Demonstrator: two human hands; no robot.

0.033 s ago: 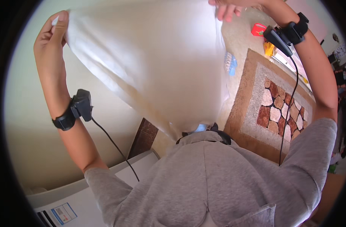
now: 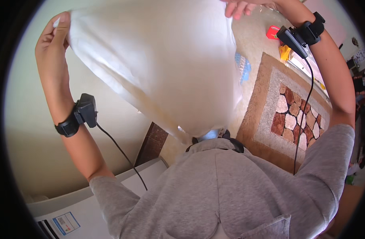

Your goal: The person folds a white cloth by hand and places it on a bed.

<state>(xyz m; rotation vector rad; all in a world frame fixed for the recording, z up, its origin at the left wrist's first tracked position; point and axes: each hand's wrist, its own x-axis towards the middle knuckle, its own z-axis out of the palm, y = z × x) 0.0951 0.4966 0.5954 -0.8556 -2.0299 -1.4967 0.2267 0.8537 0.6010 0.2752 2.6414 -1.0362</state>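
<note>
the left hand [image 2: 53, 38] pinches one upper corner of a white cloth [image 2: 158, 63] between thumb and fingers, its grip clenched on the fabric's edge. the right hand [image 2: 246, 6] is raised at the top of the view, fingers curled over the other upper edge; it seems to be grasping the cloth too, though the contact is cut off by the rim, so i cannot tell for sure. the cloth hangs spread between both grips and drops from them toward the person's chest, narrowing to a point just above the grey sweatshirt [image 2: 230, 191]. its long axis runs from the held top edge down to that point; both hands sit about equally near the top edge.

beyond the right grip, on the floor, lie a small red object [image 2: 272, 32], a yellow item [image 2: 285, 51] and a blue-and-white package [image 2: 242, 67], partly behind the cloth. a patterned rug [image 2: 294, 115] lies below the right forearm. under the left arm, a white appliance [image 2: 70, 207] carries a small rectangular blue-and-white label [image 2: 65, 223].
</note>
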